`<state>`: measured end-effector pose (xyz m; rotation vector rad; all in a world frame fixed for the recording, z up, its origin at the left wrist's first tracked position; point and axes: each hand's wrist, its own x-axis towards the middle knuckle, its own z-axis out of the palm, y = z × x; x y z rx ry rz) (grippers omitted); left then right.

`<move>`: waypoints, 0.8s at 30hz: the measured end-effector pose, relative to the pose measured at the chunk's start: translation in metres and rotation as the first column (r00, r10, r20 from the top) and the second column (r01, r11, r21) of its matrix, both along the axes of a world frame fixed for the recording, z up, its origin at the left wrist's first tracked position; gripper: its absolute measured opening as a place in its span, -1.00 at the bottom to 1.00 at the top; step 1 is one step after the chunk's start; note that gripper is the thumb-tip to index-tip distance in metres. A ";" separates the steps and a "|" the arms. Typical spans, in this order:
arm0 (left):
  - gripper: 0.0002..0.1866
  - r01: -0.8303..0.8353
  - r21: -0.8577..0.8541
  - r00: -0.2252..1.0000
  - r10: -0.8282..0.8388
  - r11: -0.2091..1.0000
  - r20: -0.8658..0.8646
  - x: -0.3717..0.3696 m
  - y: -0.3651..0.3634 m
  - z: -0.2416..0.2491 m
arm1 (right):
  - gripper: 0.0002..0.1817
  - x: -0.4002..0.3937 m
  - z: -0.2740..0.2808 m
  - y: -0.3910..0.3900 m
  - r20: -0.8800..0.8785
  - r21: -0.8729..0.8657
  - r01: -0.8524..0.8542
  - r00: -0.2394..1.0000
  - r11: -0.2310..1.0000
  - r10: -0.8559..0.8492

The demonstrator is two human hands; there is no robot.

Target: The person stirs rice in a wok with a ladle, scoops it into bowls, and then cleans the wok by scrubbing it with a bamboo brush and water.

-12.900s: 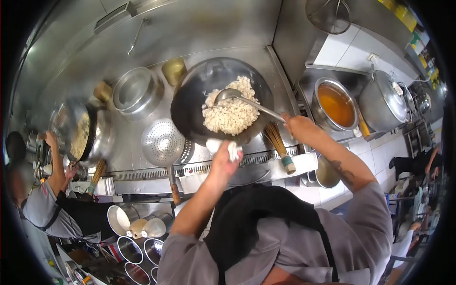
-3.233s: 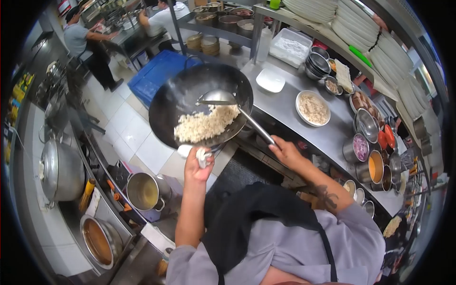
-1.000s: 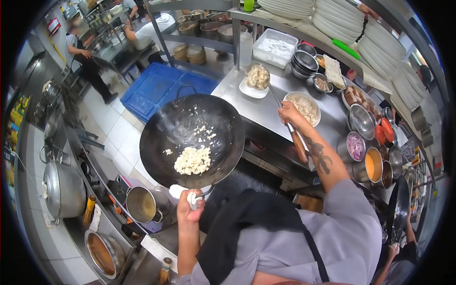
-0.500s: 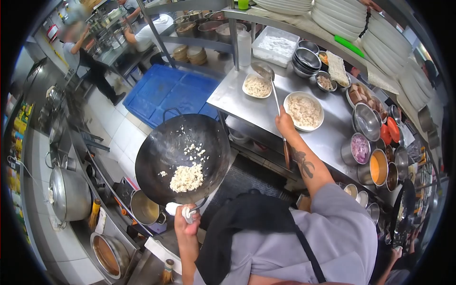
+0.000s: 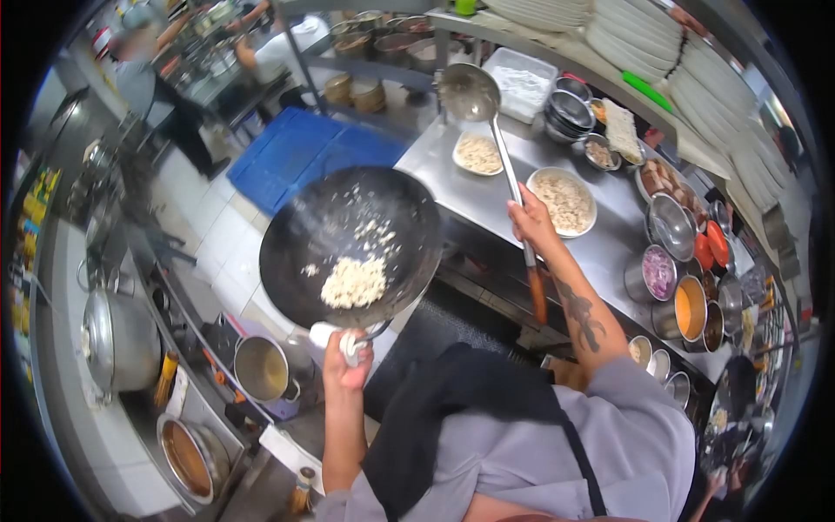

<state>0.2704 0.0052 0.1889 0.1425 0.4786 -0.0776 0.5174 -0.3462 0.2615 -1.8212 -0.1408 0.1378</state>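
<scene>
With a white cloth (image 5: 352,347) wrapped about its handle, a dark wok (image 5: 287,248) is held by my left hand (image 5: 346,370). A mound of fried rice (image 5: 355,283) lies in the near part of the wok, with loose grains scattered up its wall. My right hand (image 5: 532,220) is closed round the shaft of a long ladle (image 5: 470,94). Its bowl is raised over the far corner of the steel counter and its wooden grip hangs below my hand. Two helpings of rice stand under it: a smaller white dish (image 5: 467,170) and a larger white bowl (image 5: 593,213).
On the steel counter (image 5: 504,209) are a tub of white powder (image 5: 522,84), stacked metal bowls (image 5: 570,113), a pot of chopped onion (image 5: 658,271) and an orange sauce pot (image 5: 691,309). A blue lid (image 5: 278,161) lies beyond the wok. A person (image 5: 170,100) stands back left. Pots line the left side.
My right hand has lifted the ladle, so its bowl is higher and nearer the camera. The wok has moved slightly up and right in view, with the rice still inside.
</scene>
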 end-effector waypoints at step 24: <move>-0.78 -0.040 0.025 0.998 0.041 0.999 -0.042 -0.111 0.028 0.010 | -0.57 -0.078 0.109 0.139 0.244 -0.787 -0.294 0.659 0.543 0.711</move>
